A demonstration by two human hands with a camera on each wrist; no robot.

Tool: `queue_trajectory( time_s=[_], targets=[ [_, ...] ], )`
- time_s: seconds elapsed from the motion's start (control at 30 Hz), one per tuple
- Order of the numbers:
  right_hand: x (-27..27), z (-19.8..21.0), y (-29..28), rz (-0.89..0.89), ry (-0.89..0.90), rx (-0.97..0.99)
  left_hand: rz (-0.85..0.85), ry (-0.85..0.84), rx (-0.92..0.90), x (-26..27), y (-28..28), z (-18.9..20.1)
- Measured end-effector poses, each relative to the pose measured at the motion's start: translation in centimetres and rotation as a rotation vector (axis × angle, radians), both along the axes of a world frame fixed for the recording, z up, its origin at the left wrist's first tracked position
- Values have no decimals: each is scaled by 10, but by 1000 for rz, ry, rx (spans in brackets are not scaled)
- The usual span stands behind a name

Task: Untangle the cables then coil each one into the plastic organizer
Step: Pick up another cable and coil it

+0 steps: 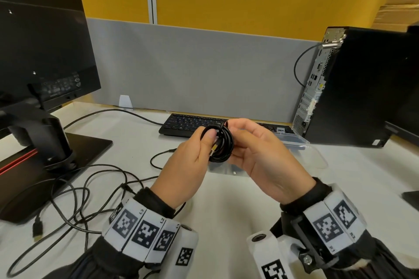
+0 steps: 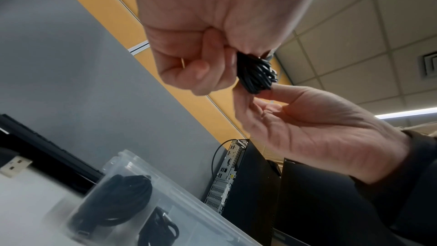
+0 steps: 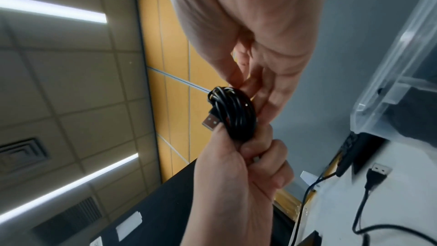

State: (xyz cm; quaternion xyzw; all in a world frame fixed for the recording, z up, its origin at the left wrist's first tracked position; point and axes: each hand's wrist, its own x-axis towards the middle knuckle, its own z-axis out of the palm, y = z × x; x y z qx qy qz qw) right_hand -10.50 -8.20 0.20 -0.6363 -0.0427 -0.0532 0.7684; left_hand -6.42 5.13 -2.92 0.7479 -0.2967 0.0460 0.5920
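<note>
**Coiled cable held over the table, ready for the box**

Above the table (image 1: 226,199), both hands hold one black coiled cable (image 1: 223,145) between them. The left hand (image 1: 188,165) has its grip closed around the near side of the coil, thumb pressing the loops by the gold plug; the right hand (image 1: 260,154) pinches the far side with thumb and fingertips. The clear plastic organizer (image 1: 292,140) lies open just behind the hands, with two coiled cables already in its compartments in the left wrist view.

I judge the main risk to be the coil springing apart: if either grip loosens before the loops sit inside a compartment, the stiff cable could unwind and the plug end could slip free.

Left of the hands, a tangle of loose cables (image 1: 86,199) is spread on the table beside the monitor stand (image 1: 56,147). A keyboard (image 1: 181,124) sits behind the organizer, a computer tower (image 1: 353,88) to the right.
</note>
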Motion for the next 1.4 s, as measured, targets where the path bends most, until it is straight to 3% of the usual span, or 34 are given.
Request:
queue_trajectory(
  time_s=[0.2, 0.5, 0.7, 0.83, 0.97, 1.13, 1.2, 1.4],
  targets=[
    [-6, 2, 2, -9, -52, -340, 20, 25, 47, 4, 2, 1],
    [-7, 2, 3, -20, -279, -521, 12, 100, -12, 7, -2, -4],
    [-2, -1, -2, -494, -639, -1182, -11, 63, -64, 4, -1, -1],
    [-2, 0, 1, -659, -773, -1333, 13, -16, -57, 5, -2, -1],
    [-9, 4, 7, -587, -770, -1274, 71, -66, -42, 9, 5, 4],
    [-11, 4, 11, -307, -480, -1301, 203, -150, -12, 12, 6, -1],
    [-12, 2, 12, -253, -460, -1305, 208, -147, -50, 12, 7, -1],
    [-14, 3, 10, -177, -408, -1236, -64, 127, -255, 5, 7, 8]
  ],
)
